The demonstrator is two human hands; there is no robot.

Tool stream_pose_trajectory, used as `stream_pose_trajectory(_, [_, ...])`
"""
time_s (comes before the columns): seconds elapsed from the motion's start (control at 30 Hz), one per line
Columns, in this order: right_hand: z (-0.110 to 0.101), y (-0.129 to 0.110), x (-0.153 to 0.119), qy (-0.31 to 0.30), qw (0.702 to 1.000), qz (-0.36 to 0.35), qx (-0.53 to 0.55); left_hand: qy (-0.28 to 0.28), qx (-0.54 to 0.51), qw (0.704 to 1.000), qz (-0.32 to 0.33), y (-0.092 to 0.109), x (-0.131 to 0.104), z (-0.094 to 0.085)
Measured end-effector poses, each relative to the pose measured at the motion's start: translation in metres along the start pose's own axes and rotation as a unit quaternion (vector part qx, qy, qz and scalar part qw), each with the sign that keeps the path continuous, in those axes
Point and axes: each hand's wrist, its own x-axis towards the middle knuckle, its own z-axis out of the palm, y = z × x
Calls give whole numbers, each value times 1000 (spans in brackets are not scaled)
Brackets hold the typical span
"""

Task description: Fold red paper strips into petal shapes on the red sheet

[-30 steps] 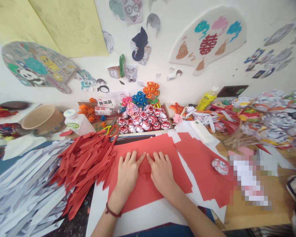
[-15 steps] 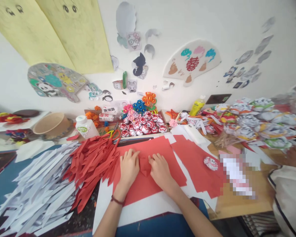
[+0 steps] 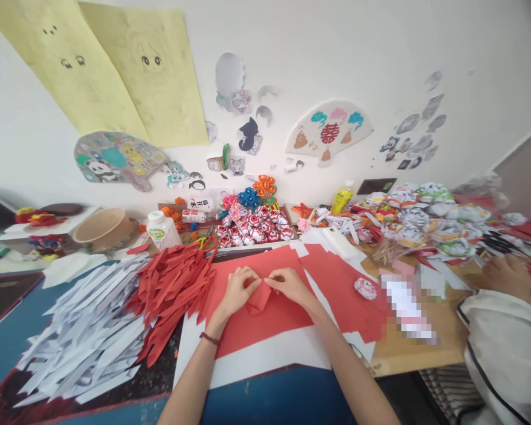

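Note:
A small folded piece of red paper [image 3: 259, 298] is pinched at its upper edge between both hands. My left hand [image 3: 242, 289] closes thumb and fingers on its left side, and my right hand [image 3: 288, 285] grips the right side, the fingertips nearly meeting. Beneath them lies a large red sheet [image 3: 274, 327] on top of a white sheet [image 3: 230, 372]. Left of my left hand is a heap of folded red paper strips [image 3: 172, 289], with a larger heap of folded white strips [image 3: 88, 324] beyond it.
Red-and-white paper flowers [image 3: 256, 229] fill a tray at the back. A white bottle [image 3: 163, 231] stands behind the red strips. More red sheets [image 3: 336, 289] lie to the right, with one paper flower [image 3: 365, 288] on them. Another person's hand [image 3: 508, 277] is at far right.
My hands have drawn closer together and now pinch the red paper's top edge, lifting it, where before they lay on either side of it. The view has tilted up and shifted right.

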Motion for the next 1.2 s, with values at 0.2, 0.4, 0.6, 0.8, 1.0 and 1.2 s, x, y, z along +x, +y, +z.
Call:
stream_pose_trajectory(0.2, [4,-3,-1,30,997,-18,73,-10,-54,998,-7,-12,-2,-7])
stream_pose_trajectory(0.4, [7,-9,-7,134,986,-1,95,-70,-106,992,7,-18,-15,-27])
stream_pose_trajectory(0.6, [2,-1,-10,116,991,32,56,-86,-118,989,-23,-24,-14,-25])
stream_pose_trajectory(0.8, [-7,1,-2,7,998,5,-55,-64,7,998,-17,-27,-7,-27])
stream_pose_trajectory(1.0, [-6,1,6,-12,991,-1,-132,-66,73,995,-4,-23,-6,-32])
stream_pose_trajectory(1.2, [-7,-1,5,0,992,1,-127,-61,31,998,-13,-32,-4,-25])
